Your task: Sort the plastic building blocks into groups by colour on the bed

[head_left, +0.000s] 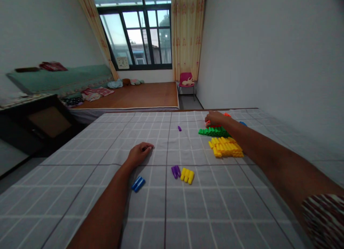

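My right hand (215, 118) is at the far right of the table, fingers bent down over orange-red plastic pieces (208, 123); what is between its fingertips is hidden. Just in front of it lies a row of green plastic pieces (213, 131), and nearer still a stacked pile of yellow ones (225, 147). My left hand (140, 154) rests on the cloth left of the middle, fingers curled in, with nothing visible in them. Close to my left forearm lie blue pieces (138, 184). Purple pieces (176, 172) sit beside three yellow pieces (187, 175) at the centre.
A grey checked cloth (107, 202) covers the table. One purple piece (180, 128) lies alone farther back. Part of a blue piece (243, 123) shows behind my right forearm. Beyond are a low bed (145, 94), a pink chair (186, 78) and a dark cabinet (40, 123).
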